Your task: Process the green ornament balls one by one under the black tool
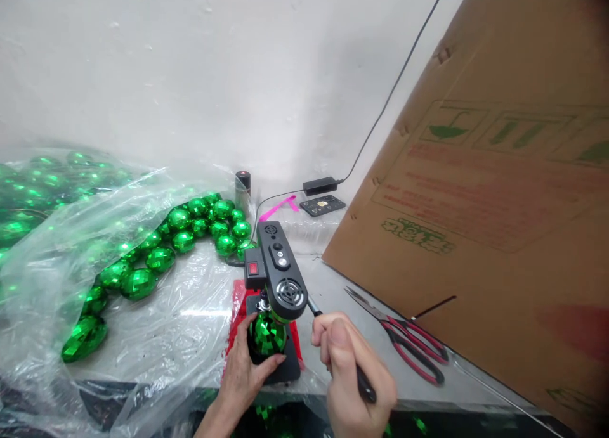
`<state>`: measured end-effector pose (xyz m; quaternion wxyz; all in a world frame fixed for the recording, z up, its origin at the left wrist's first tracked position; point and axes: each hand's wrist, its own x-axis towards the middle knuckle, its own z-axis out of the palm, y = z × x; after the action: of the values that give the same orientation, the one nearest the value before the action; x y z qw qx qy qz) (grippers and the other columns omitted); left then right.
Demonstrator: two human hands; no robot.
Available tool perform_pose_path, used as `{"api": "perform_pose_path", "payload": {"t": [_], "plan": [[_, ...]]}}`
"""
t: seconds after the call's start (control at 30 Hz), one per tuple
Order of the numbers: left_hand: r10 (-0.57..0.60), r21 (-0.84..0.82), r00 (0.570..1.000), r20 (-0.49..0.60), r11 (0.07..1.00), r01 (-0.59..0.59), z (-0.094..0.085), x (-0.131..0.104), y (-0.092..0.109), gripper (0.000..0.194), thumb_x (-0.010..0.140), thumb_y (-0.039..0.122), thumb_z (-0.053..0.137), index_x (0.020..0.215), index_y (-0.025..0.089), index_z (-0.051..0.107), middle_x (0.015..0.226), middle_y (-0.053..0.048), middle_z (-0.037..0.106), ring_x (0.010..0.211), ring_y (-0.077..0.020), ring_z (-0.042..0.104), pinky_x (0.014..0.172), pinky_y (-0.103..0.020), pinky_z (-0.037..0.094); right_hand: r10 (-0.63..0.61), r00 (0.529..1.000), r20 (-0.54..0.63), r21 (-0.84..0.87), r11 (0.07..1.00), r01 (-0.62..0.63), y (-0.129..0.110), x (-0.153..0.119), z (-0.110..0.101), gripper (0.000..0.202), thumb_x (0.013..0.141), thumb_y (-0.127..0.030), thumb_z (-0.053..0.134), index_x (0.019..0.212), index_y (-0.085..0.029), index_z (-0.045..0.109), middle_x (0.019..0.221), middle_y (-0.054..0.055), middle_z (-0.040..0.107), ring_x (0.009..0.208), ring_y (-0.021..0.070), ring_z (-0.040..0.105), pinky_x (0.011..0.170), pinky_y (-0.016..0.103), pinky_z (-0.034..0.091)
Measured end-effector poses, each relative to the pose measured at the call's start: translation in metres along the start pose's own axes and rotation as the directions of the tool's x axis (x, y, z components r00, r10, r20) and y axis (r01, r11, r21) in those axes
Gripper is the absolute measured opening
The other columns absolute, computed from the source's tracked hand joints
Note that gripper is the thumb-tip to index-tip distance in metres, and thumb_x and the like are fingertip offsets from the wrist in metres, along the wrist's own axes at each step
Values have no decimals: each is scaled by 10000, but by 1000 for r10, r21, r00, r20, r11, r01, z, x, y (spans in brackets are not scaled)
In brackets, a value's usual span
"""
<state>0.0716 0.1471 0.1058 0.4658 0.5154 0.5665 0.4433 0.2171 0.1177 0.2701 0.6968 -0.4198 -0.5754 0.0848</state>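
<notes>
A shiny green faceted ball (268,334) sits under the round head of a black bench press (284,267) that has a red switch and grilles on top. My left hand (245,365) is curved around the ball, thumb on its near side and fingers on its left. My right hand (352,374) is wrapped around the black-ended lever handle (365,385) at the right of the press. The press base (283,371) rests on a red sheet (238,308). What lies between the ball and the press head is hidden.
A string of green balls (160,258) lies at left beside clear plastic sheeting (181,336). Red-and-black scissors (404,336) lie at right below a large cardboard box (485,191). Behind are a dark can (242,183), pink ribbon (278,208), power adapter (320,185) and black card (322,205).
</notes>
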Motion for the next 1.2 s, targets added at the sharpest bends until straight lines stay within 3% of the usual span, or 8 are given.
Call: {"api": "perform_pose_path", "payload": {"t": [0.2, 0.47, 0.7, 0.97, 1.07, 1.2], "plan": [[-5, -44, 1000, 0, 999, 5, 3, 1, 3, 874, 644, 449, 963, 1412, 231, 607, 1460, -203, 718, 1417, -498, 639, 1264, -676, 429, 15, 1000, -16, 18, 1000, -15, -3, 2, 0, 413, 1141, -158, 489, 735, -217, 538, 664, -15, 550, 570, 103, 538, 468, 256, 310], [45, -109, 999, -13, 993, -46, 7, 1, -15, 890, 661, 492, 956, 1427, 220, 594, 1516, -220, 674, 1491, -516, 584, 1293, -690, 413, 41, 999, -26, 31, 999, -40, 1, -1, 0, 409, 1143, -187, 510, 737, -214, 556, 680, -13, 557, 545, 98, 449, 466, 268, 269], [55, -74, 996, 76, 996, -49, -3, -4, -27, 904, 646, 462, 993, 1433, 221, 618, 1476, -232, 707, 1446, -524, 633, 1294, -718, 417, 29, 999, -16, 41, 999, -28, -1, 0, 1, 423, 1138, -176, 509, 718, -215, 528, 661, -15, 544, 544, 97, 476, 453, 261, 270], [183, 32, 983, 11, 983, -183, 18, 12, -18, 779, 663, 402, 895, 1380, 189, 680, 1437, -218, 720, 1451, -510, 614, 1313, -723, 390, 32, 999, -12, 37, 999, -31, 7, -6, -3, 397, 1135, -157, 506, 748, -210, 578, 690, -5, 544, 581, 107, 511, 469, 268, 275], [188, 23, 982, 21, 982, -189, 22, 16, -22, 797, 639, 407, 901, 1375, 194, 683, 1411, -201, 732, 1421, -497, 631, 1305, -713, 407, 27, 999, -26, 31, 999, -26, 5, -7, -2, 409, 1135, -162, 507, 733, -212, 560, 681, -5, 537, 570, 107, 491, 475, 275, 269], [187, 6, 981, 60, 982, -188, 19, 16, -32, 839, 636, 367, 916, 1416, 183, 666, 1442, -219, 704, 1396, -495, 646, 1267, -707, 459, 121, 989, -80, 17, 993, -120, -6, -11, 4, 415, 1151, -192, 505, 738, -221, 510, 696, 2, 535, 622, 124, 505, 549, 295, 321]]}}
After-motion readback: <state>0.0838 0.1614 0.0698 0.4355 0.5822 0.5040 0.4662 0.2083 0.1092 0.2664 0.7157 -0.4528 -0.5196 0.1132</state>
